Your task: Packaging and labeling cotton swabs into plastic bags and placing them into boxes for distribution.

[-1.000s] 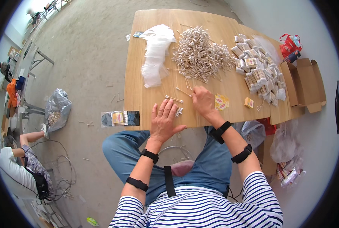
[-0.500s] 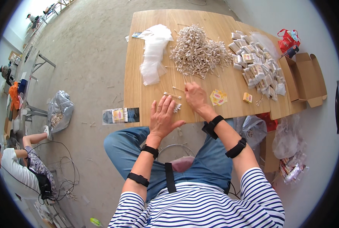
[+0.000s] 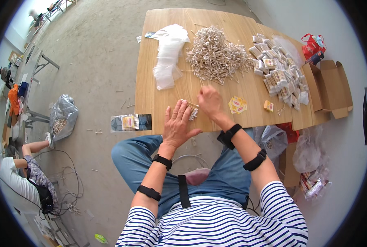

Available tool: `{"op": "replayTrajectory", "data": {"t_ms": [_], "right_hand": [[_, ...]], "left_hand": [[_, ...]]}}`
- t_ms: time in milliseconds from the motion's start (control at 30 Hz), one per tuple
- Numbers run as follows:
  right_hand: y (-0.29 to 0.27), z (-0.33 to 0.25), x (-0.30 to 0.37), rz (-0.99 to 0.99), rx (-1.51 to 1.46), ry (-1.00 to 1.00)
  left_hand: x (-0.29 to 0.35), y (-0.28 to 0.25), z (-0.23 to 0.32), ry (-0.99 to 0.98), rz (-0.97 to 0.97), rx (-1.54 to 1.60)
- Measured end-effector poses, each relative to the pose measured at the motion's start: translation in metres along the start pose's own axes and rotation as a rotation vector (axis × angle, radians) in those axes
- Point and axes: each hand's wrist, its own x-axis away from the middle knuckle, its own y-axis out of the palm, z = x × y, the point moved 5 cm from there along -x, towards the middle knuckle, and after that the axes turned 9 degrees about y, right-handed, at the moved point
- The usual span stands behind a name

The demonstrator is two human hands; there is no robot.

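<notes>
My left hand (image 3: 177,123) lies flat near the table's front edge, its fingers stretched over a small row of cotton swabs (image 3: 193,111) whose white tips show beside the fingertips. Just to its right, my right hand (image 3: 210,101) is curled closed above the wood; whatever its fingers hold is hidden. Beyond it spreads a big heap of loose cotton swabs (image 3: 212,53). Yellow printed cards (image 3: 237,105) lie right of my right hand, with a small yellow stack of cards (image 3: 268,106) farther right.
Clear plastic bags (image 3: 167,57) fan out at the left of the table (image 3: 150,99). Packed swab bundles (image 3: 280,78) pile up at right, by an open cardboard box (image 3: 329,86). A bagged swab pack (image 3: 130,122) rests at the left edge. Another person (image 3: 27,181) sits at lower left.
The loose swab that lay between my hands now rests with the row by my left fingers. My right hand has moved slightly up; my left stays flat.
</notes>
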Motion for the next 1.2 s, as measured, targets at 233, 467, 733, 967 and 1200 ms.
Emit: {"op": "replayTrajectory", "data": {"t_ms": [233,467,733,967,1200], "right_hand": [[-0.004,0.024,-0.031,0.197,0.127,0.192],[0.006,-0.011,0.027,-0.033,-0.053,-0.089],[-0.001,-0.017,-0.038,0.212,0.149,-0.211],[0.006,-0.022,-0.058,0.040,0.268,-0.197],[-0.003,-0.020,0.029,0.040,0.017,-0.293]], "left_hand": [[-0.009,0.000,0.004,0.001,-0.001,-0.001],[-0.002,-0.001,0.001,0.005,-0.002,-0.035],[-0.006,0.000,0.004,-0.004,-0.041,-0.024],[-0.001,0.003,0.003,0.004,-0.024,-0.020],[-0.001,-0.001,0.001,0.000,0.000,-0.014]]}}
